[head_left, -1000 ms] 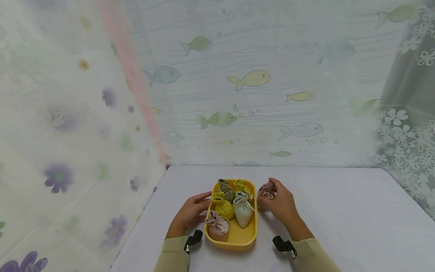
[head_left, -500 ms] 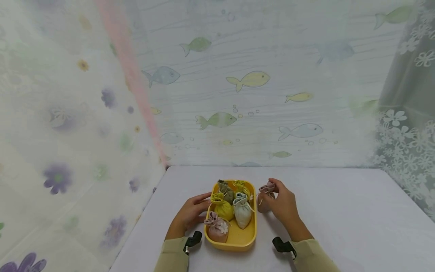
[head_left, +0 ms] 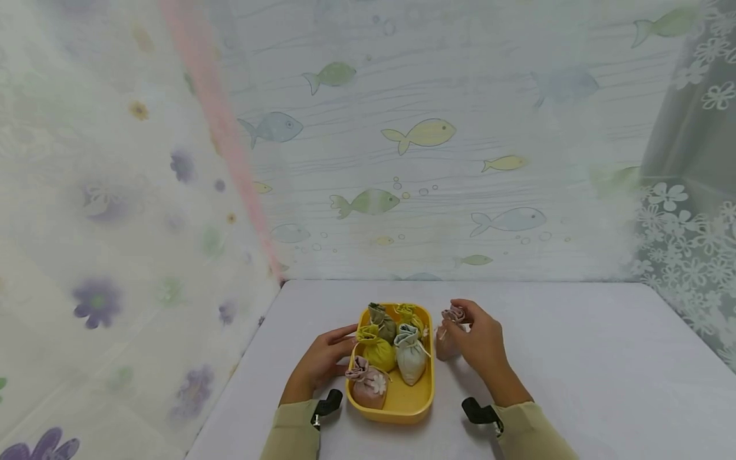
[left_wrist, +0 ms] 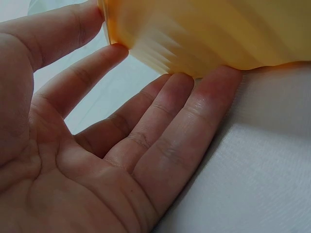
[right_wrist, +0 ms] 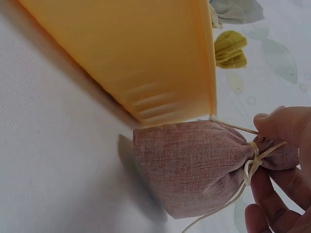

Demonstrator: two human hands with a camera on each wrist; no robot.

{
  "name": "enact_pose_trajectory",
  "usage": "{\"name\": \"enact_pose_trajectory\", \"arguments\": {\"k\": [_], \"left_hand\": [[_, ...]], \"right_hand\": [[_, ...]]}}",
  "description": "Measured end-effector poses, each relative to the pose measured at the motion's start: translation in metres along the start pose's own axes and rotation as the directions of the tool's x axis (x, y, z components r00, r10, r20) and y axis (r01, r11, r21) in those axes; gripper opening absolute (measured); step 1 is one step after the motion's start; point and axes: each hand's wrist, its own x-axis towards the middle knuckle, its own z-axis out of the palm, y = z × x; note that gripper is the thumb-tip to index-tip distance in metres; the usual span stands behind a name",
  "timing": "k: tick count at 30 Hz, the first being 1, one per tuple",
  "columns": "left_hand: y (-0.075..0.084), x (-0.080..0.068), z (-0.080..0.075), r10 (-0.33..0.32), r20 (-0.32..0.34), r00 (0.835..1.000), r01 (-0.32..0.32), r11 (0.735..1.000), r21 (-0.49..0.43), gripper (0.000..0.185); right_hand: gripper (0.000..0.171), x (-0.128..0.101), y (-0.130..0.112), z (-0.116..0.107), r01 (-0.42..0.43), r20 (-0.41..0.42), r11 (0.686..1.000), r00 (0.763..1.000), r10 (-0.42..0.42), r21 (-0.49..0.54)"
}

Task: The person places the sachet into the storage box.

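The right hand (head_left: 480, 342) pinches the gathered, string-tied neck of a pink pouch (right_wrist: 194, 167), fingers (right_wrist: 282, 127) clenched on the fabric at the knot. The pouch stands on the white worktop (head_left: 575, 358) just beside the right wall of a yellow tray (head_left: 402, 409), its side touching or very nearly touching the tray's corner in the right wrist view; contact cannot be confirmed. The left hand (head_left: 322, 361) lies open against the tray's left wall, fingers (left_wrist: 194, 111) straight and released, their tips touching the tray's underside edge and resting on the worktop; it grasps nothing. Inside the tray sit five further pouches: a pink pouch with a white flower (head_left: 368, 383) at the near end, a yellow pouch (head_left: 376, 348) and a pale blue pouch (head_left: 411, 358) in the middle, and an olive pouch (head_left: 382, 319) and a yellow-green pouch (head_left: 409, 316) at the far end. Sheer curtains printed with fish (head_left: 422, 134) and flowers (head_left: 98, 297) enclose the worktop at the far side and left.
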Motion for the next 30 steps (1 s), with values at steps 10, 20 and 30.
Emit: {"name": "enact_pose_trajectory", "arguments": {"k": [10, 20, 30], "left_hand": [[0.001, -0.003, 0.000, 0.000, -0.011, 1.000, 0.000, 1.000, 0.018, 0.066], [0.002, -0.001, 0.001, 0.000, -0.005, 1.000, 0.001, 1.000, 0.019, 0.069], [0.001, -0.001, 0.001, -0.012, -0.017, 1.000, 0.012, 1.000, 0.019, 0.068]], "right_hand": [[0.042, 0.000, -0.011, -0.003, 0.030, -0.018, 0.999, 0.999, -0.030, 0.018], [0.041, -0.001, -0.023, -0.014, 0.089, -0.058, 0.996, 0.994, -0.089, 0.009], [0.044, -0.004, -0.039, -0.025, 0.144, -0.050, 0.989, 0.989, -0.142, 0.031]]}}
